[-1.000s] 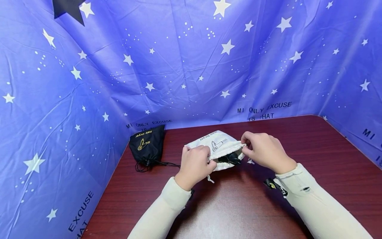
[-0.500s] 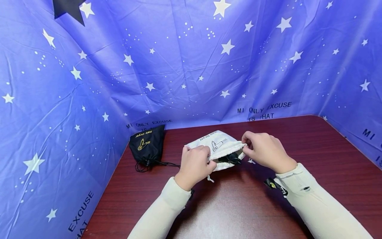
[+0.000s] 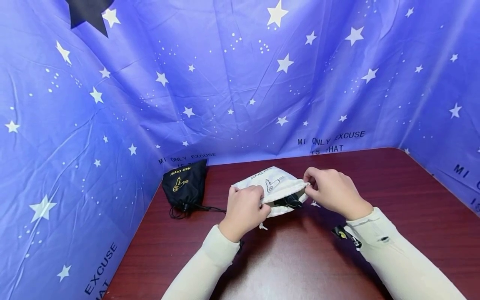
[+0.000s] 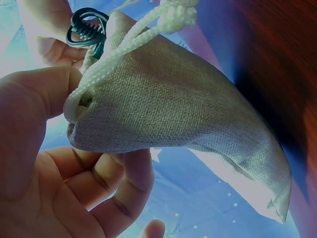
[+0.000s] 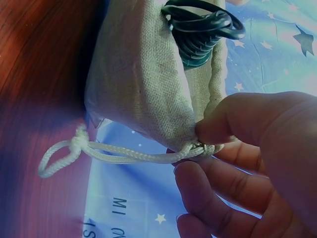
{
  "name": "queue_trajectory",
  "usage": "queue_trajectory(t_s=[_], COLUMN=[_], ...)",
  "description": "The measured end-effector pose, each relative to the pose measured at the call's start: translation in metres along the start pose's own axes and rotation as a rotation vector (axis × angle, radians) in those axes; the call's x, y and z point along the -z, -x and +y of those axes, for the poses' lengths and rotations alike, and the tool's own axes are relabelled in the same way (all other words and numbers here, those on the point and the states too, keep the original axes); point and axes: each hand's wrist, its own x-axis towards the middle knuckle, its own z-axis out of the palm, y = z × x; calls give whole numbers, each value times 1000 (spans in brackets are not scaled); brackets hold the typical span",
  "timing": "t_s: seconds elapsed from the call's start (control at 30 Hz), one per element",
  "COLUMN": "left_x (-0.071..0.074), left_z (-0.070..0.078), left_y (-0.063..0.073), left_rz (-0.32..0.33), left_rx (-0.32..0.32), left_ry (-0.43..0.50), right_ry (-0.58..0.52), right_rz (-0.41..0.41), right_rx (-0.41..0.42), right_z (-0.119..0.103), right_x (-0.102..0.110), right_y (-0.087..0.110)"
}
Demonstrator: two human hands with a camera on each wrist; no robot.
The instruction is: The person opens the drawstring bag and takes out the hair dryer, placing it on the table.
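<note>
Head view: left grip (image 3: 244, 211) and right grip (image 3: 335, 191) pinch the bag (image 3: 280, 184), and I think uneven tugging could spill the cord (image 3: 290, 201).

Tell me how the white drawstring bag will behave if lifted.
The white drawstring bag will likely sag and fold, as its woven cloth visibly creases. The dark cord poking out of it might slide free if the bag tips.

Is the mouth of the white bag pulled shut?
No, the white bag gapes open between the left hand and the right hand, with a black cord showing in its mouth.
</note>
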Motion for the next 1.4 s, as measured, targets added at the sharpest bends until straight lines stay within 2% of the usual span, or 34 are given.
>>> queue_trajectory(t_s=[0.23, 0.5, 1.4], left_x=[-1, -2, 0], left_z=[-1, -1, 2], left_y=[4, 2, 1], left_rz=[-9, 8, -11], left_rx=[8, 2, 5], left_ry=[0, -6, 2], right_ry=[-6, -7, -2], right_rz=[-7, -2, -5], right_rx=[-2, -5, -44], right_z=[-1, 0, 1], right_x=[-1, 2, 4], right_y=[2, 2, 3])
